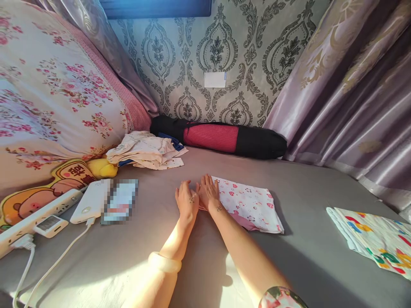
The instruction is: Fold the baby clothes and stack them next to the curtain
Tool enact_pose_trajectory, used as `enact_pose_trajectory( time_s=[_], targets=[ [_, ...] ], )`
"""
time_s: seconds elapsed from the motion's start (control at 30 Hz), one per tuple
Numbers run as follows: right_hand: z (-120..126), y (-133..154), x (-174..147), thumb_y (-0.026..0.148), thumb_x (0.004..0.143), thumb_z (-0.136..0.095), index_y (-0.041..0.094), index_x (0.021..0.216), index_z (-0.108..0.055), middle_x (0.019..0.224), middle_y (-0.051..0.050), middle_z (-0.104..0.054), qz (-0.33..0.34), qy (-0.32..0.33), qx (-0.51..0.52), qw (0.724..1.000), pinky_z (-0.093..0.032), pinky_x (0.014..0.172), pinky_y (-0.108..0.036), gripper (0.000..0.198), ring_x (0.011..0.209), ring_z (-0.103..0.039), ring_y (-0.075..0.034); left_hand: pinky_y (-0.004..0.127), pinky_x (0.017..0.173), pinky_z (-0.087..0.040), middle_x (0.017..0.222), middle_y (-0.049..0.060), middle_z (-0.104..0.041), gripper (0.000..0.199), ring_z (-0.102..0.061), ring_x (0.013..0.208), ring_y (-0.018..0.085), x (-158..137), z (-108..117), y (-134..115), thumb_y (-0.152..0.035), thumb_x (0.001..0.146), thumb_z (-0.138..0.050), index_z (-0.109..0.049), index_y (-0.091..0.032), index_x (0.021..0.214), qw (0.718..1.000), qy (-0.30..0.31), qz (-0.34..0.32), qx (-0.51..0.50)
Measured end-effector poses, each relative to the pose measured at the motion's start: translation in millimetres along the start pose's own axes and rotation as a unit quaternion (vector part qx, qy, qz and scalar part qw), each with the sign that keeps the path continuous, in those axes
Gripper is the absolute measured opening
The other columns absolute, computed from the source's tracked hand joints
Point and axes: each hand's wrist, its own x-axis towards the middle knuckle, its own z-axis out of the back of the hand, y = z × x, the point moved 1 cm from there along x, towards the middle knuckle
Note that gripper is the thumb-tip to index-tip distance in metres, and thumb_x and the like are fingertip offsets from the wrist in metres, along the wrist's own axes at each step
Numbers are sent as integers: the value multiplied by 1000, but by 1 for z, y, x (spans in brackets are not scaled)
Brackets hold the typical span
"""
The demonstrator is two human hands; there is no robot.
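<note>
A folded white cloth with small pink and red prints [248,199] lies flat on the grey bed sheet, a plain pink layer showing at its near edge. My right hand [208,192] rests on the left end of that cloth, palm down and fingers stretched out. Just beside it is my left hand [187,200], at the cloth's left edge. Its fingers are loosely bent and apart, and nothing shows in them. The two hands nearly touch, and they hide the cloth's left edge.
Folded cloths [144,147] are piled at back left, before a black and red bag [210,137]. A power strip [61,205], a white power bank [93,201] with a cable, and a blurred flat object [120,201] lie left. Another folded print cloth [379,239] lies right.
</note>
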Motion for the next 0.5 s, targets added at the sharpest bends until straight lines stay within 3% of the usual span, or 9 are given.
enact_pose_trajectory(
  time_s=[0.3, 0.4, 0.5],
  targets=[
    [1, -3, 1, 30, 100, -24, 9, 147, -38, 156, -14, -34, -9, -16, 48, 999, -18, 117, -43, 53, 145, -27, -23, 49, 115, -29, 128, 12, -63, 40, -53, 127, 23, -2, 0, -4, -10, 86, -30, -55, -19, 116, 999, 21, -30, 3],
    [8, -13, -2, 25, 100, -22, 9, 145, -39, 154, -12, -36, -14, -44, 83, 995, -25, 115, -38, 51, 143, -29, -21, 48, 114, -31, 129, 12, -62, 45, -51, 129, 23, -4, -1, -4, -7, 83, -31, -55, -17, 120, 995, 50, -81, 16],
    [15, -34, -11, 25, 100, -21, 10, 145, -39, 155, -12, -35, -18, -55, 88, 994, -24, 115, -42, 51, 144, -27, -21, 48, 114, -31, 134, 12, -59, 48, -45, 135, 23, -9, -3, -9, -7, 84, -31, -54, -16, 125, 982, 87, -159, 45]
  ],
)
